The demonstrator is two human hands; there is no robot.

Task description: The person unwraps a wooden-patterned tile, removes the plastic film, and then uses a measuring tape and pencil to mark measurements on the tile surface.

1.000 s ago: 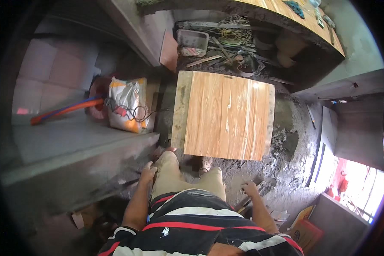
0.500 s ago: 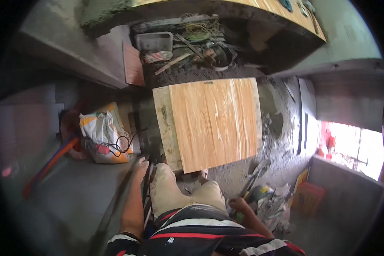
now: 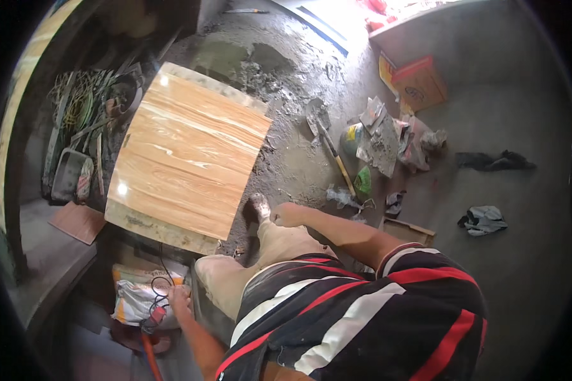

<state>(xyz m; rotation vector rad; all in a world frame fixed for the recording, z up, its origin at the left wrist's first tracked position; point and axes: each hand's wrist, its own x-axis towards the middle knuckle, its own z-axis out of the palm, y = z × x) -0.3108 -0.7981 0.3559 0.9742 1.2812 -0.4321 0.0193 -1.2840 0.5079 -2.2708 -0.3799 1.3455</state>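
Observation:
My right hand is closed in a loose fist with nothing visible in it, beside my right knee. My left hand hangs low on the left, next to a white and orange sack and a looped black cable; its fingers are too small and blurred to read. In front of my legs a large wood-grain tile lies on a stained pale board that juts out along two sides.
To the right lie a shovel, crumpled bags and a red-orange box. At the left are a grey tub, scrap wood and a reddish tile piece. Wet mortar covers ground beyond the tile. A red-orange handle stands by the sack.
My view has turned to the right, so the tile now appears left and tilted. My right hand has come forward to my knee from beside my hip. My left hand stays near the sack.

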